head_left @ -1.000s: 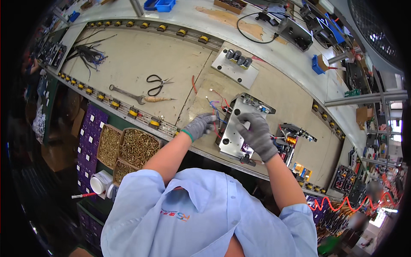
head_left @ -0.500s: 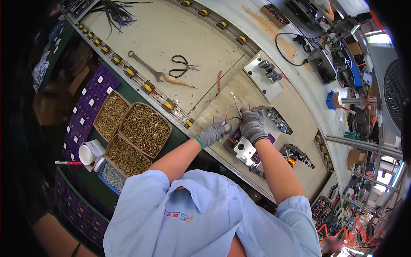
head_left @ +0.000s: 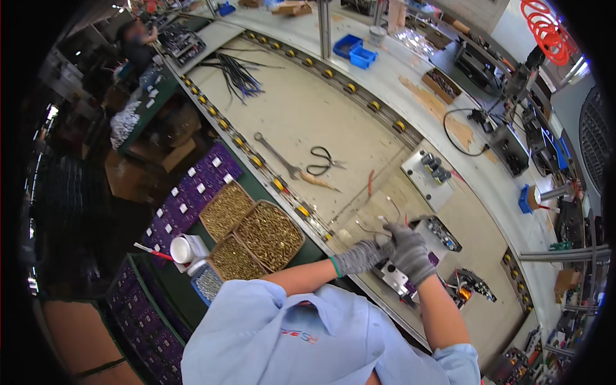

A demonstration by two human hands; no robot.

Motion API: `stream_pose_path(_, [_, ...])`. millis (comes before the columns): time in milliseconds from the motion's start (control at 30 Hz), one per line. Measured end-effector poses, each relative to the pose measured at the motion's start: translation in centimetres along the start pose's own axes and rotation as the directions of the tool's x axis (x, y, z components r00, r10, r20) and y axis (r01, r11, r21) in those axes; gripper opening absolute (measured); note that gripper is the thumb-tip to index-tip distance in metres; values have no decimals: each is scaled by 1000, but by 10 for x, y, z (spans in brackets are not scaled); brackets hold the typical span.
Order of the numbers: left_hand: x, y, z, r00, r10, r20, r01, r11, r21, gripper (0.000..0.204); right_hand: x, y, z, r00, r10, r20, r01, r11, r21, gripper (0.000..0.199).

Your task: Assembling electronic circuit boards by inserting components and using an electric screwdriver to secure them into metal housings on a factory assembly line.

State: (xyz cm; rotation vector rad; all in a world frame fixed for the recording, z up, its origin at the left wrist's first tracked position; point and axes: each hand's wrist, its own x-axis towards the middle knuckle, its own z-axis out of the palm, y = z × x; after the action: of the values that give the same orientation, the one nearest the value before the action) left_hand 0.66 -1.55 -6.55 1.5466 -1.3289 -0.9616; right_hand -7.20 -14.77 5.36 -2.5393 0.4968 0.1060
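Both my hands wear grey knitted gloves and meet over an electronic unit [head_left: 396, 279] with a metal plate, purple board and dark end parts. My right hand [head_left: 410, 253] is closed at the unit's far side on thin wires [head_left: 369, 229], whose loose ends stick out beyond the fingers. Against it from the left presses my left hand [head_left: 360, 258], its fingers curled; what they grip is hidden. Right of the hands a black side panel with components [head_left: 439, 232] stands at the unit. A circuit assembly with a copper coil [head_left: 471, 285] lies nearer on the right.
Beyond the hands are a metal plate with capacitors [head_left: 428, 174], black scissors [head_left: 324, 160], a wrench [head_left: 277, 155] and a wooden-handled awl [head_left: 317, 181]. At left stand boxes of brass screws [head_left: 269, 234], purple boards [head_left: 192, 186] and a white tub [head_left: 182, 249]. Roller rails [head_left: 256, 160] edge the bench.
The head view has swung, so the bench appears lower and further right. My left hand has moved in against my right hand; my right hand stays at the unit with the wires.
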Motion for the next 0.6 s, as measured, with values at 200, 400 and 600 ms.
stream_pose_path(200, [12,36,-17,973,-165,162,92,918,385,33,-19,32,27,984,168,-64,-164,984,63,30])
stream_pose_path(400, [17,34,-28,973,-89,214,41,975,219,35,-42,52,50,941,318,-113,-205,803,560,31])
stream_pose_path(600, [18,48,-30,951,-48,307,-71,928,365,34,-67,47,54,939,338,-60,-148,555,818,19])
